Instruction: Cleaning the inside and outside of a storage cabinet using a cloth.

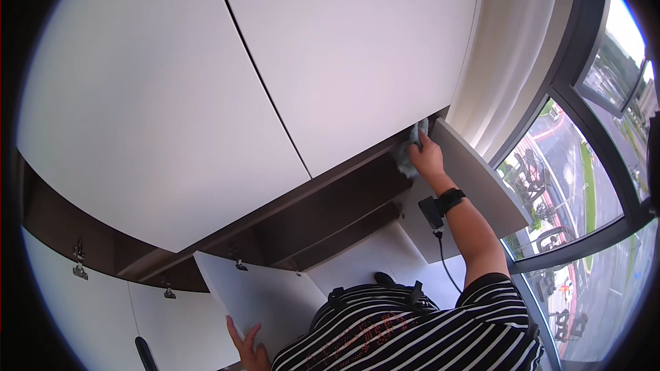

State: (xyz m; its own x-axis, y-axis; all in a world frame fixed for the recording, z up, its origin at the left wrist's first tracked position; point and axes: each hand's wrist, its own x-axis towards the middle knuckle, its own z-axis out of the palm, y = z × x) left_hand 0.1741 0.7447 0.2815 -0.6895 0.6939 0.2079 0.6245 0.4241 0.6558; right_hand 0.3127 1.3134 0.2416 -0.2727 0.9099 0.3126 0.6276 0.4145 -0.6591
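My right hand (428,157) grips a fluffy grey-blue cleaning cloth (407,159) at the upper right corner of an open cabinet with dark brown shelves (330,216). The cloth lies against the frame edge beside an open grey door (474,180). My left hand (248,342), fingers spread, is at the outer edge of another open white door (263,293); whether it holds that edge is not plain. A black device with a cable is strapped to my right wrist.
Large white cabinet doors (356,51) rise above the opening. More white doors with metal hinges (80,263) stand open at the lower left, near a black handle-like object (146,353). A pale curtain (510,62) and dark-framed windows (562,180) are at the right.
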